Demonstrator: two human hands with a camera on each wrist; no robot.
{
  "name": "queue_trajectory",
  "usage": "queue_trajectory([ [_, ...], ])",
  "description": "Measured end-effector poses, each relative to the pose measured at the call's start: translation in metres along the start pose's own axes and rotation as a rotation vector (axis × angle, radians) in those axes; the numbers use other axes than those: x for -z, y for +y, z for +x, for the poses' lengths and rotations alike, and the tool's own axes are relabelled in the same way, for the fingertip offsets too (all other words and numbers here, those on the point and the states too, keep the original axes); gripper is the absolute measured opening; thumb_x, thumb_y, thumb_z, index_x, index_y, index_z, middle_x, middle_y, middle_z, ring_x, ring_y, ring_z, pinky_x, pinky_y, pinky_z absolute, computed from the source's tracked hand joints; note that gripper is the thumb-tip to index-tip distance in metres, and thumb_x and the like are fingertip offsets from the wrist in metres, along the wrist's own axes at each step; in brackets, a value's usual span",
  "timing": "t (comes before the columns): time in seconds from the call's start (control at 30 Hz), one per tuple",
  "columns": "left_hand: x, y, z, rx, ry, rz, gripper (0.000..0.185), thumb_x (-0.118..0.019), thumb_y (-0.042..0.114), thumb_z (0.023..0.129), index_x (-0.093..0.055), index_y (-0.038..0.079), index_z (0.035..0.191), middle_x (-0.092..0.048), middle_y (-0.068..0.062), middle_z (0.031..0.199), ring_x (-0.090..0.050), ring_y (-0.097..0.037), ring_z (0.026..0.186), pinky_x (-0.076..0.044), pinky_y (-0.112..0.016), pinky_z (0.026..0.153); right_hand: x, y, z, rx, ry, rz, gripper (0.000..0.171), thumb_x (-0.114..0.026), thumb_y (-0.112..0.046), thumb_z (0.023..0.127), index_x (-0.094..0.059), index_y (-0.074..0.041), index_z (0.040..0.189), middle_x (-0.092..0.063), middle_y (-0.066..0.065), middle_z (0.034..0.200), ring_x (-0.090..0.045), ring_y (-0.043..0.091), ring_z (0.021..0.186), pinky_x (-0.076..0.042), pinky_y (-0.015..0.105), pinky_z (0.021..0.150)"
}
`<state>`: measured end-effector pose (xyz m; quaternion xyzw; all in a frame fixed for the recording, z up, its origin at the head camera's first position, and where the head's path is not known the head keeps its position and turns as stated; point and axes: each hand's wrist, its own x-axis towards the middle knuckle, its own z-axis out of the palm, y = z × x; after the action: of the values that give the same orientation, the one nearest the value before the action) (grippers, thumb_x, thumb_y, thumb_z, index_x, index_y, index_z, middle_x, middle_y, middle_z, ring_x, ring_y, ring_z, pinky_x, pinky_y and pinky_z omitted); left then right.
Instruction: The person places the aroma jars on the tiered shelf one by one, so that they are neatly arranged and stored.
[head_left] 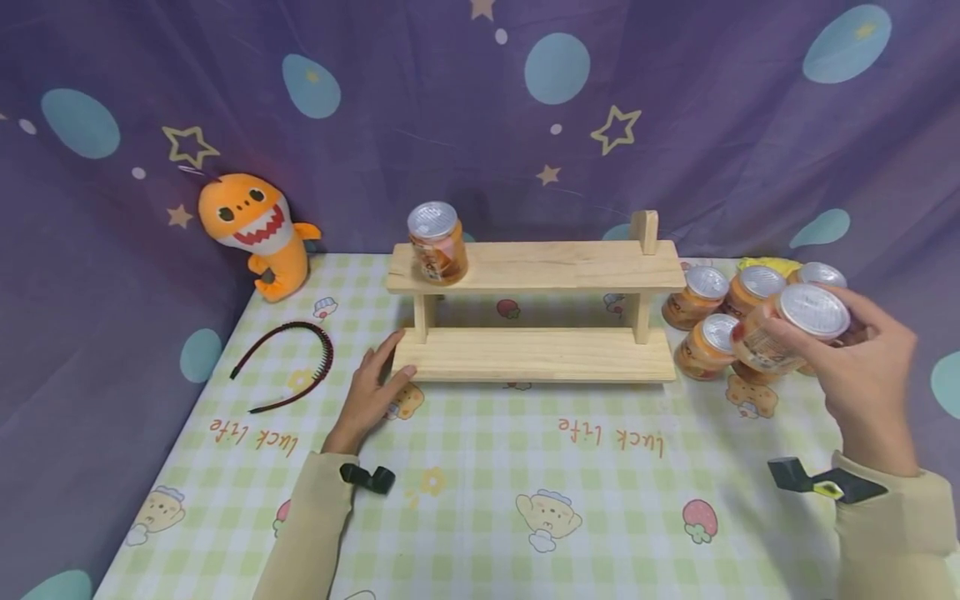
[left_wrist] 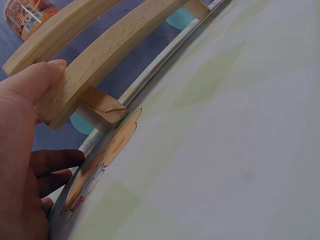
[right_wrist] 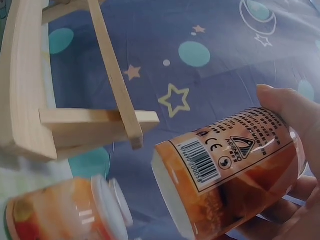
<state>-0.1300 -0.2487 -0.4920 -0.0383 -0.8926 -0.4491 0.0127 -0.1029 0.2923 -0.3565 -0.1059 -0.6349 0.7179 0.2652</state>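
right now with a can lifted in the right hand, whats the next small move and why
Probably carry the lifted can leftward to the wooden shelf's top board and set it upright beside the can already there. The right hand holds it above the cluster of cans at the shelf's right end, most of the top board looks bare, and the left hand touches the lower board's left corner.

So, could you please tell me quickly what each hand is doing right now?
Left hand: open, fingers resting against the wooden shelf.
Right hand: gripping an orange can, lifted off the table.
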Motion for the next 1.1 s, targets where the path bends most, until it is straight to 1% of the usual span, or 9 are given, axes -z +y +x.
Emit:
queue_trajectory([
  [0.13, 0.000, -0.001, 0.000, -0.012, 0.002, 0.001, 0.064, -0.062, 0.034, 0.099, -0.036, 0.028, 0.156, -0.037, -0.009, 0.162, -0.024, -0.042, 0.154, -0.006, -0.057, 0.129, -0.010, -0.003, 0.002, -0.020, -0.034, -0.009, 0.053, -0.084, 0.020, 0.060, -0.073, 0.005, 0.110, -0.074, 0.004, 0.097, -0.070, 0.011, 0.081, -0.057, 0.012, 0.062],
  [0.3, -0.001, 0.000, 0.001, -0.020, 0.006, 0.004, 0.064, -0.063, 0.034, 0.098, -0.036, 0.028, 0.156, -0.038, -0.011, 0.162, -0.026, -0.042, 0.153, -0.006, -0.058, 0.129, -0.021, -0.006, 0.006, 0.012, -0.134, -0.028, 0.054, -0.084, 0.017, 0.064, -0.070, 0.005, 0.115, -0.070, 0.003, 0.104, -0.069, 0.010, 0.087, -0.057, 0.011, 0.069],
  [0.43, -0.001, 0.000, 0.001, -0.020, 0.005, -0.001, 0.064, -0.063, 0.033, 0.098, -0.036, 0.028, 0.156, -0.038, -0.010, 0.162, -0.027, -0.040, 0.153, -0.006, -0.056, 0.130, -0.029, -0.007, 0.008, 0.021, -0.197, -0.074, 0.052, -0.084, 0.013, 0.067, -0.071, 0.001, 0.116, -0.069, -0.001, 0.103, -0.068, 0.007, 0.086, -0.056, 0.009, 0.070],
  [0.57, -0.001, 0.001, 0.002, -0.021, 0.001, 0.003, 0.064, -0.063, 0.033, 0.098, -0.037, 0.028, 0.156, -0.038, -0.009, 0.162, -0.027, -0.039, 0.153, -0.006, -0.056, 0.130, -0.037, -0.009, 0.010, 0.034, -0.216, -0.152, 0.050, -0.086, 0.008, 0.068, -0.072, -0.002, 0.115, -0.071, -0.004, 0.099, -0.067, 0.006, 0.086, -0.055, 0.009, 0.071],
  [0.67, -0.001, 0.002, 0.002, -0.028, -0.003, 0.009, 0.063, -0.062, 0.033, 0.099, -0.036, 0.027, 0.156, -0.038, -0.009, 0.162, -0.028, -0.039, 0.153, -0.006, -0.056, 0.130, -0.044, -0.010, 0.012, 0.046, -0.211, -0.208, 0.050, -0.088, 0.005, 0.068, -0.072, -0.004, 0.115, -0.072, -0.006, 0.099, -0.067, 0.006, 0.086, -0.054, 0.009, 0.072],
  [0.73, -0.001, 0.002, 0.002, -0.031, 0.000, 0.011, 0.064, -0.062, 0.033, 0.099, -0.036, 0.027, 0.156, -0.038, -0.009, 0.162, -0.030, -0.038, 0.152, -0.006, -0.055, 0.130, -0.048, -0.012, 0.013, 0.047, -0.218, -0.222, 0.050, -0.088, 0.003, 0.068, -0.072, -0.004, 0.115, -0.072, -0.006, 0.100, -0.067, 0.006, 0.087, -0.054, 0.009, 0.072],
  [0.83, -0.001, 0.001, 0.002, -0.035, 0.006, 0.012, 0.064, -0.063, 0.032, 0.098, -0.037, 0.025, 0.156, -0.039, -0.011, 0.161, -0.031, -0.039, 0.152, -0.006, -0.055, 0.130, -0.053, -0.013, 0.015, 0.035, -0.231, -0.217, 0.052, -0.089, 0.001, 0.069, -0.072, -0.006, 0.117, -0.072, -0.007, 0.101, -0.066, 0.006, 0.089, -0.054, 0.009, 0.072],
  [1.03, -0.001, 0.001, 0.001, -0.012, 0.002, 0.013, 0.064, -0.063, 0.033, 0.098, -0.036, 0.027, 0.157, -0.038, -0.010, 0.162, -0.028, -0.039, 0.153, -0.005, -0.054, 0.130, -0.063, -0.016, 0.017, 0.008, -0.280, -0.151, 0.053, -0.089, 0.000, 0.070, -0.070, -0.006, 0.120, -0.072, -0.004, 0.105, -0.066, 0.008, 0.092, -0.055, 0.010, 0.072],
  [1.1, 0.000, 0.001, 0.001, -0.010, -0.001, 0.013, 0.065, -0.063, 0.032, 0.098, -0.035, 0.027, 0.157, -0.038, -0.010, 0.162, -0.027, -0.039, 0.153, -0.005, -0.054, 0.130, -0.067, -0.017, 0.017, 0.010, -0.295, -0.164, 0.053, -0.089, -0.001, 0.070, -0.070, -0.006, 0.120, -0.072, -0.005, 0.106, -0.066, 0.008, 0.093, -0.055, 0.011, 0.073],
])
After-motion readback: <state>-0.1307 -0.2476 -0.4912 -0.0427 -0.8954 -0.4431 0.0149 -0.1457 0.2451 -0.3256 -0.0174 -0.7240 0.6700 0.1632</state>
